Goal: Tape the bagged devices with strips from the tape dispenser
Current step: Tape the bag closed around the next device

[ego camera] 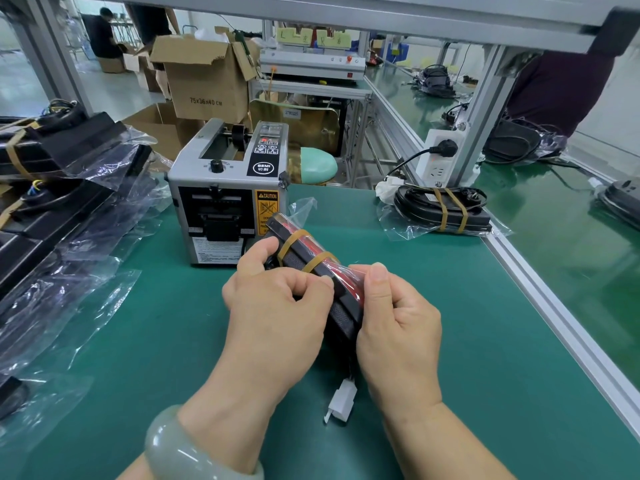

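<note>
A black and red device in a clear bag (311,258) is held above the green mat, with two tan tape strips across its far half. My left hand (277,299) grips its left side, fingers curled at the bag's edge. My right hand (394,313) holds the right side, thumb pressing the plastic on top. A white connector (341,401) hangs below the device. The grey tape dispenser (225,199) stands just behind, its slot facing me.
Bagged black devices (69,188) are piled at the left. One taped bagged device (443,211) lies at the right by a white power strip (438,157). An aluminium rail (554,317) bounds the mat on the right. Cardboard boxes (204,74) stand behind.
</note>
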The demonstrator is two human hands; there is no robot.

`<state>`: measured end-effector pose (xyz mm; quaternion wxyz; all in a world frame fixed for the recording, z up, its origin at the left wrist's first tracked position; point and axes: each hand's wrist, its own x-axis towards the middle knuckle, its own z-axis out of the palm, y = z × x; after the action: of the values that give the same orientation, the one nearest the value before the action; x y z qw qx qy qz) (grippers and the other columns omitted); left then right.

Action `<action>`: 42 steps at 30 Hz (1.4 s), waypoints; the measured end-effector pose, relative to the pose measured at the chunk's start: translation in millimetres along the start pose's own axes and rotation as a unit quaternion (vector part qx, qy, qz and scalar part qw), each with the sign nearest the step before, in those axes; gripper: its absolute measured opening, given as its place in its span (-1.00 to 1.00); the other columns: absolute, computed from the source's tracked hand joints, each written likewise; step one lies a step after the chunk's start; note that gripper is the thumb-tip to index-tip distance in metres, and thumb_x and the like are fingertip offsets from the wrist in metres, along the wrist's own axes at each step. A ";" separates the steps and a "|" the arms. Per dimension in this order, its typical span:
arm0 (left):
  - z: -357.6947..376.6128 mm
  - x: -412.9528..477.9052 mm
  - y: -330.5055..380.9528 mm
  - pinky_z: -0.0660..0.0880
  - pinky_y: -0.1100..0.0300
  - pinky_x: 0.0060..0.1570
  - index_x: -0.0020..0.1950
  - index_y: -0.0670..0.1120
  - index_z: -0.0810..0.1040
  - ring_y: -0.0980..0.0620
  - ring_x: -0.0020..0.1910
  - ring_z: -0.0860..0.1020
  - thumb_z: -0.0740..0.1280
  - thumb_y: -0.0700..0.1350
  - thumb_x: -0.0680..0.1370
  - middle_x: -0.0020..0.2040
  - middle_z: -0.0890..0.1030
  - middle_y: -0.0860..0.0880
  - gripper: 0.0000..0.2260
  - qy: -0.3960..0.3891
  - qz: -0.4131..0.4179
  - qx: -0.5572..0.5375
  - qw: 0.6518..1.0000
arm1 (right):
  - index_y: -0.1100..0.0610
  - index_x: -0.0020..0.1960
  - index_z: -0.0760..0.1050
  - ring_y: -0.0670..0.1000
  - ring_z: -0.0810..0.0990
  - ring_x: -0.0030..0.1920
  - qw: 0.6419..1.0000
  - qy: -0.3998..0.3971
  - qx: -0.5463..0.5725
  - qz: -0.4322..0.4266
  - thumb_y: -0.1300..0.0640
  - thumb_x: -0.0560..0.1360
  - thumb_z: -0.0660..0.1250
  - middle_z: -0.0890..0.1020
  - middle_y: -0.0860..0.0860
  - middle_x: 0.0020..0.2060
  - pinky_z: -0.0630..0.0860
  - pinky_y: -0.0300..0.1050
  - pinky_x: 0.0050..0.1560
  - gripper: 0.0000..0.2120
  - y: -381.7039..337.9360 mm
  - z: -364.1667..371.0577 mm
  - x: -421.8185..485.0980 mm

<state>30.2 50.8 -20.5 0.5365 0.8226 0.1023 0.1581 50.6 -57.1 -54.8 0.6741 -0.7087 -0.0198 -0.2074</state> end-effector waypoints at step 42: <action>-16.6 54.4 23.6 0.35 0.05 0.19 0.11 0.16 0.63 0.09 0.05 0.50 0.32 0.28 0.36 -0.01 0.64 0.17 -0.60 -0.205 0.340 0.287 0.872 | 0.12 -0.18 0.66 0.09 0.59 -0.25 0.994 -0.081 0.035 0.065 -0.13 0.50 0.19 0.68 0.14 -0.29 0.55 0.10 -0.13 -0.61 2.0 -17.5 23.9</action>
<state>74.6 73.8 15.4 0.1986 0.9382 -0.2555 0.1224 68.4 -80.1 -48.9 0.7070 -0.6986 -0.0352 -0.1042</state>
